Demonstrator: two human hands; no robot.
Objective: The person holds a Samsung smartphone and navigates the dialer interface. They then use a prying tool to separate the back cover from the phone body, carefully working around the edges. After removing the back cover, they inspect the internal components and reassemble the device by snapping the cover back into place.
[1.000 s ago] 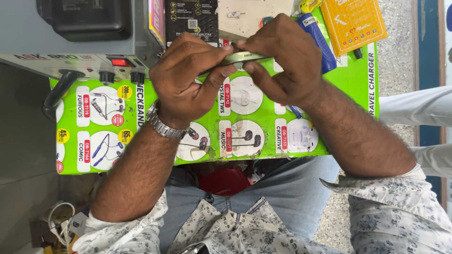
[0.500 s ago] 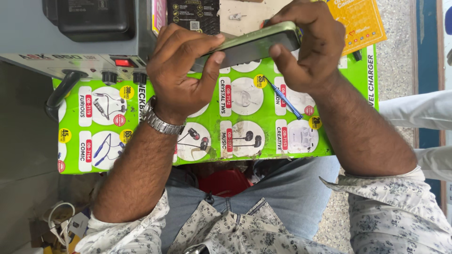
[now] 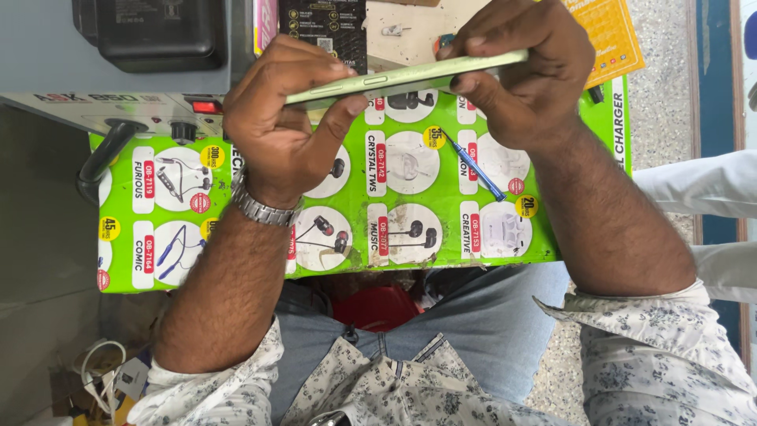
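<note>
I hold a slim pale-green phone [image 3: 406, 76] edge-on between both hands, its side buttons facing me. My left hand [image 3: 288, 130], with a metal watch at the wrist, grips the phone's left end, thumb pressed under the edge. At the right end my right hand [image 3: 516, 71] clamps it with fingers on top and thumb beneath. The phone hovers above a bright green mat [image 3: 371, 197] printed with pictures of earphones.
A thin blue-handled tool [image 3: 473, 166] lies on the green mat under my right hand. A black device [image 3: 158, 31] sits on a grey machine [image 3: 118, 102] with a red switch at top left. White cables [image 3: 98, 371] lie at bottom left. An orange card [image 3: 607, 35] is at top right.
The phone was tilted to show its face half a second ago; now it is turned edge-on again and sits a little lower. The blue tool has come into view on the mat.
</note>
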